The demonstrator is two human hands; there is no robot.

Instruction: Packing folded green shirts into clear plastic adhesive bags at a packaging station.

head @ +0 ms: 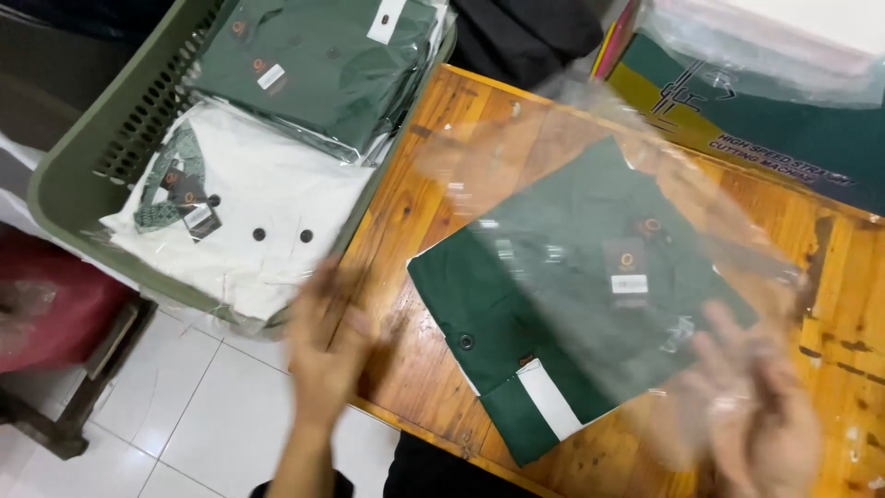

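Note:
A folded dark green shirt (516, 314) with a white stripe and a hang tag lies on the wooden table (424, 221). A clear plastic bag (636, 212) floats above it, blurred by motion. My right hand (761, 415) grips the bag's near right end. My left hand (327, 346) is at the table's left edge, fingers spread, blurred; whether it touches the bag I cannot tell.
A green plastic basket (83, 157) at the left holds a bagged white shirt (267, 212) and bagged green shirts (323, 65). A printed cardboard box (784, 120) under clear plastic stands at the back right. White floor tiles and a red seat lie below left.

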